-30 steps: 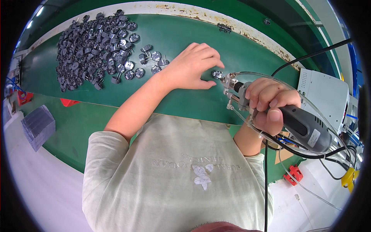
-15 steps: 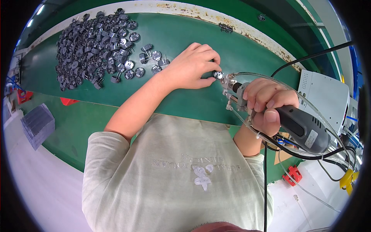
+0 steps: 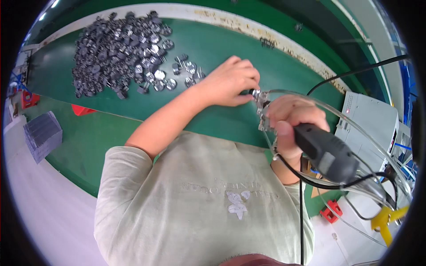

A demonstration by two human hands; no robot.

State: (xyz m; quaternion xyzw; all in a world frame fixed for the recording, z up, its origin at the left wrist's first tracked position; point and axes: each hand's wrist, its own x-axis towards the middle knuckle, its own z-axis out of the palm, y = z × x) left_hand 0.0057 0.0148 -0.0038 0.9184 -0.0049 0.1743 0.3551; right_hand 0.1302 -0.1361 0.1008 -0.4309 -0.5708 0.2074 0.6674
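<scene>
Between the thumb and fingers of my left hand (image 3: 233, 83) is a small dark round part (image 3: 250, 91), mostly covered by the fingertips. My right hand (image 3: 298, 116) is wrapped round a dark grey electric screwdriver (image 3: 329, 153) with a clear hose and black cable. Its metal head (image 3: 261, 104) points left and meets the part, or nearly so; whether they touch I cannot tell. Several loose parts (image 3: 190, 68), grey and round with shiny faces and metal prongs, lie just beyond my left wrist. A large heap of such parts (image 3: 117, 53) covers the left side of the green table.
The green table (image 3: 213, 122) has a worn white rail (image 3: 217, 15) along its far edge. At the right stands a light grey box-shaped machine (image 3: 366, 119). A black cable (image 3: 355, 71) and hoses hang around the screwdriver. A grey-blue block (image 3: 43, 135) stands at the left.
The screwdriver and my right hand have shifted left, its rear end swinging toward me. My left hand stays on the small part. The whole view has moved slightly.
</scene>
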